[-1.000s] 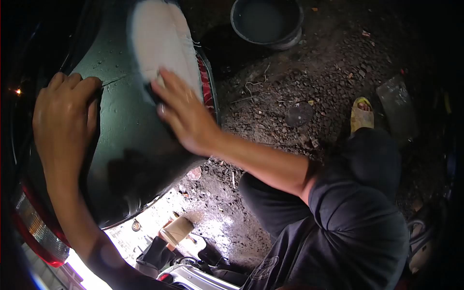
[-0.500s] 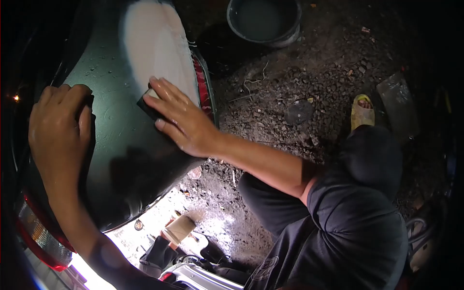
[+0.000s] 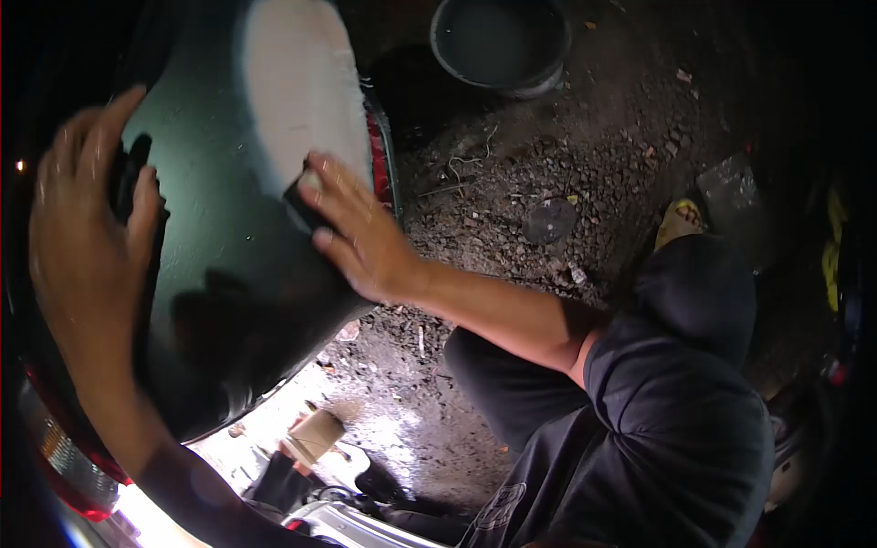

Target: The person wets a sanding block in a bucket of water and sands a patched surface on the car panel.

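Small black rectangular block, centre-left of frame
Right hand gripped it at the matte white oval patch's lower end; left hand, upper left, was spread open; flat, even pressure seemed advisable.

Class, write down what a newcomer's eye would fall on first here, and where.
First, the whitish patch on the dark green car panel, upper left of centre. Next, the right hand, with a small dark block under its fingers at the patch's lower end. Then the glaring light on the ground, bottom left of centre.
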### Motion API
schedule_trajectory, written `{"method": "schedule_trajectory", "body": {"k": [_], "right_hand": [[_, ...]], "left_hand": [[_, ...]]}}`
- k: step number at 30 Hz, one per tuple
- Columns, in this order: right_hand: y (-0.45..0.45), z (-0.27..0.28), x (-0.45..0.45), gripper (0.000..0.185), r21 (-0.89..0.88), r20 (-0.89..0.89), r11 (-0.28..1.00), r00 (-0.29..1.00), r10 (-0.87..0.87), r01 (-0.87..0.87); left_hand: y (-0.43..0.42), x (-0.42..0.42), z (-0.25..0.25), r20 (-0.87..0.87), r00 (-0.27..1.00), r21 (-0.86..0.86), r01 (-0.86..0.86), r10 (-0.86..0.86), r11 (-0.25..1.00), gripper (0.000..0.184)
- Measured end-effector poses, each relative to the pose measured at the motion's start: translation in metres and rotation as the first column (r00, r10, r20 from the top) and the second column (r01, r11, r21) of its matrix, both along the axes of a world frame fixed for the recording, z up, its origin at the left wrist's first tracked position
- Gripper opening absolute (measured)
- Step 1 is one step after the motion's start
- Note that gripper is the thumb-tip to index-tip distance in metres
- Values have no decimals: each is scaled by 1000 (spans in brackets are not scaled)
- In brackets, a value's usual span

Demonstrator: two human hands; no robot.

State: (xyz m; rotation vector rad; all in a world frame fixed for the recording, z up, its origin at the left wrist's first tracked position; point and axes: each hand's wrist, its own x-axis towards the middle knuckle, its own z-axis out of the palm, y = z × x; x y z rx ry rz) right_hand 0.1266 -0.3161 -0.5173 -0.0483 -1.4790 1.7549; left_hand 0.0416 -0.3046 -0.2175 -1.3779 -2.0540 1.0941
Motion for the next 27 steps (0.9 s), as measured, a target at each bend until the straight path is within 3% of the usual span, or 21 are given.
{"method": "schedule_trajectory", "body": {"k": [2,3,4,5,6,7,8,9,11,13,15,17,20,24,26,27], "right_hand": [[34,-7,-44,47,-66,-37,997,998,-43,40],[49,-9,-75,46,-220,10,975,999,-39,40],[67,-12,-105,46,-264,-2,962,998,-67,64],[90,-20,-133,46,-218,19,973,997,-73,75],[114,-26,-157,54,-261,75,965,997,36,-15],[136,-20,-168,50,-241,81,967,992,99,-77],[154,-17,-178,50,-438,120,883,963,243,-168],[167,-13,-188,45,-479,169,876,975,147,-49],[207,-16,-168,49,-638,312,769,900,304,-40],[241,-47,-153,47,-710,351,703,885,305,39],[292,-122,-151,47,-711,465,702,767,443,26],[331,-209,-166,47,-695,589,702,682,433,155],[344,-209,-151,38,-527,705,835,631,325,158],[359,-261,-164,40,-400,716,908,575,395,-126],[363,-273,-169,43,-275,758,917,522,392,-290],[363,-282,-169,45,-195,795,937,513,325,-291]], "left_hand": [[1,-9,5,-23,999,18,43,-43,999,55],[-2,-15,8,-49,997,20,63,-62,998,54],[-5,-21,10,-76,994,22,83,-82,996,54],[-7,-31,13,-104,988,9,113,-112,994,53],[-8,-30,16,-125,985,19,120,-117,993,53],[-8,-29,19,-146,982,29,127,-122,991,53],[-7,-37,7,-144,985,66,105,-95,992,52],[-7,-36,4,-145,986,100,92,-77,991,51],[-7,-34,-2,-144,989,169,66,-42,983,48],[-9,-39,-7,-92,995,212,50,-31,976,45],[-13,-44,-11,-66,997,220,43,-29,975,44],[-7,-38,-12,-54,998,246,22,-9,969,44],[8,-21,-18,-45,996,284,-65,81,957,43],[12,-24,-17,-122,973,248,-163,198,955,41],[8,-30,-17,-99,982,246,-130,159,961,40],[3,-35,-17,-75,990,247,-94,116,964,40]]}}
